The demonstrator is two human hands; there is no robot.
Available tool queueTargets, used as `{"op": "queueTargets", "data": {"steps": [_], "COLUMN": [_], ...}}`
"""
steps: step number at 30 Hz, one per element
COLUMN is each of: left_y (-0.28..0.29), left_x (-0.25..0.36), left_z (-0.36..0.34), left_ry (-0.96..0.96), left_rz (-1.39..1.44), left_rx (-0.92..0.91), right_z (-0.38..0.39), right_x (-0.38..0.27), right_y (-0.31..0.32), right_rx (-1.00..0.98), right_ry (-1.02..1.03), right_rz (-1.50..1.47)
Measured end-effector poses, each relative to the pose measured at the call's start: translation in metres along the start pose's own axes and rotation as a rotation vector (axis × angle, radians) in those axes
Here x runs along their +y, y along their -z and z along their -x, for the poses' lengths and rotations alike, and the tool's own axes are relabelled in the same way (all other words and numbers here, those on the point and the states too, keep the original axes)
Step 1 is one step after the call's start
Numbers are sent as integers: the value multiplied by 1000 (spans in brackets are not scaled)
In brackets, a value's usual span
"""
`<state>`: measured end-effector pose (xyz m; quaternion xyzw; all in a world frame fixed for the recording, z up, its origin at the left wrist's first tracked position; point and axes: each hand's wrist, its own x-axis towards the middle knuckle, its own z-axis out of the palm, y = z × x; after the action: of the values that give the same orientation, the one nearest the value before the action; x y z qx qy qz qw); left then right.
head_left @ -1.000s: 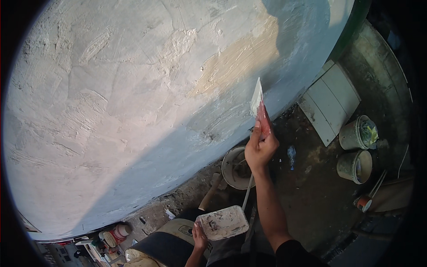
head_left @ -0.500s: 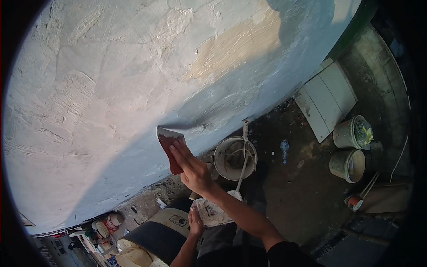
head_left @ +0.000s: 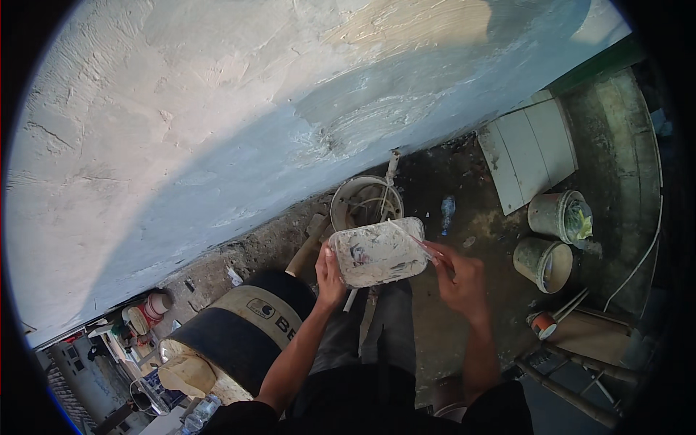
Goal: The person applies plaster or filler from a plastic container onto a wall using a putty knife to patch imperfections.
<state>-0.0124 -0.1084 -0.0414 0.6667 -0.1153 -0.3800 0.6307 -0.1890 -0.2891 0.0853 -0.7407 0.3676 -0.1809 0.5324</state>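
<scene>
My left hand (head_left: pixel 330 279) grips the left end of a plaster-smeared rectangular tray (head_left: pixel 375 257), held over my legs. My right hand (head_left: pixel 458 283) holds a putty knife (head_left: pixel 424 248) with a pinkish handle, its blade resting on or just over the tray's right end. Behind the tray a round bucket (head_left: pixel 344 194) holds pale hoses or sticks. Above these stretches a white plastered wall (head_left: pixel 203 109) with rough trowel marks, a yellowish patch and a band of shadow.
A dark drum (head_left: pixel 239 348) stands at my lower left beside a clutter of containers (head_left: pixel 145 319). Pale boards (head_left: pixel 525 152), two buckets (head_left: pixel 544 217) (head_left: pixel 529 261), a plastic bottle (head_left: pixel 447 215), a small orange can (head_left: pixel 544 326) and a wooden ladder-like frame (head_left: pixel 573 391) are on the right.
My right hand has left the wall and moved down to the tray with the knife. My left hand has raised the tray. The view has tilted down.
</scene>
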Motion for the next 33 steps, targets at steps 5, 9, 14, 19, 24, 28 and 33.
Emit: {"op": "queueTargets", "data": {"steps": [5,9,14,19,24,28,33], "left_y": [-16,-30,-37,-50,-59,-70,-81], "left_x": [7,16,14,9,6,-1,-9], "left_z": [1,4,1,2,-1,-1,-1], "left_ry": [-56,-211,-252,-308,-360,-349,-344], "left_rz": [-31,-78,-46,-19,22,2,-61], "left_rx": [-28,-21,-16,-22,-30,-1,80], "right_z": [-14,-15,-23,-28,-49,-53,-55], "right_x": [-1,-7,2,17,42,47,64], "right_y": [2,23,25,14,23,30,31], "right_rx": [-159,-231,-359,-436,-445,-512,-571], "right_ry": [163,98,-39,-94,-105,-155,-223], "right_rz": [172,355,631,727,422,317,187]}}
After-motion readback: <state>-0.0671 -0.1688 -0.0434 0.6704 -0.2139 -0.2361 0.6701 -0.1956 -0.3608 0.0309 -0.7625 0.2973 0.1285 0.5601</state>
